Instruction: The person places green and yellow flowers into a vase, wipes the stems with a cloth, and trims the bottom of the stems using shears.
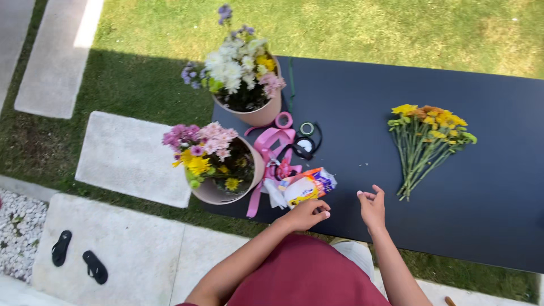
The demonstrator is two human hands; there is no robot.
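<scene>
My left hand (pixel 309 214) lies with its fingers curled at the near edge of the black table (pixel 498 187), just below a colourful plastic packet (pixel 306 187); I cannot tell whether it touches the packet. Further right, my right hand (pixel 373 207) rests on the table with its fingers loosely apart and nothing in it. A bunch of yellow and orange flowers (pixel 428 136) lies flat on the table, stems pointing towards my right hand.
Two pink round pots of mixed flowers stand at the table's left end, one near (pixel 212 161) and one far (pixel 243 79). Between them and the packet lie pink ribbon (pixel 271 144), a pink tape roll (pixel 283 120) and a green roll (pixel 306 128). Black flip-flops (pixel 79 258) lie on the paving.
</scene>
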